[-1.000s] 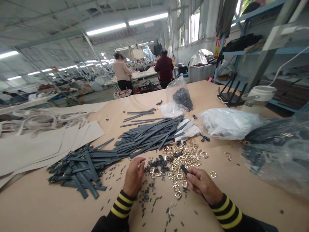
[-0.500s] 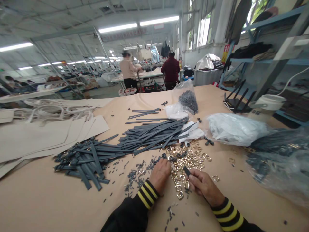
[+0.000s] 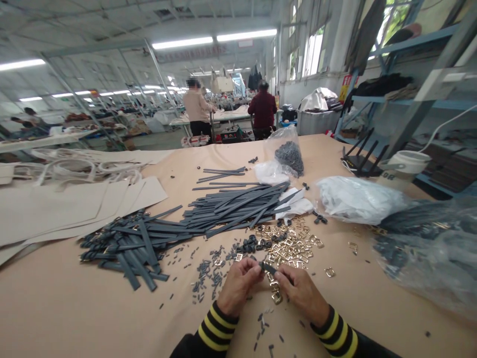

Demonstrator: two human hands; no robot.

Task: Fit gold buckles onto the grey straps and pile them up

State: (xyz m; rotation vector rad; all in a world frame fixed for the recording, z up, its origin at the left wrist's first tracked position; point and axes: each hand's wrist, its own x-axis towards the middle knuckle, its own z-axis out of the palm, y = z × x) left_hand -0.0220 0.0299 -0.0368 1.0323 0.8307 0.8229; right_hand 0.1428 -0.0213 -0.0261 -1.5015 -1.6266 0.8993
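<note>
My right hand (image 3: 302, 289) pinches a dark grey strap (image 3: 270, 269) near its end, which points left. The fingers of my left hand (image 3: 238, 284) are closed on a small dark loop (image 3: 261, 265) at that strap end. Whether the loop is around the strap or only touching it, I cannot tell. Just beyond my hands lie gold-coloured buckles (image 3: 294, 251) in a loose heap. Beside them is a cluster of dark loops (image 3: 250, 243). Small dark cut pieces (image 3: 204, 272) are scattered left of my left hand.
Long grey straps (image 3: 231, 209) lie across the middle, with a strap pile (image 3: 126, 246) at left. Beige panels (image 3: 74, 204) cover the left side. Plastic bags (image 3: 361, 199) and a router (image 3: 361, 161) stand at right. Two people work at a table farther back.
My left hand has come back from the dark loops with one in its fingertips. My right hand has moved left with the strap, and both hands now meet.
</note>
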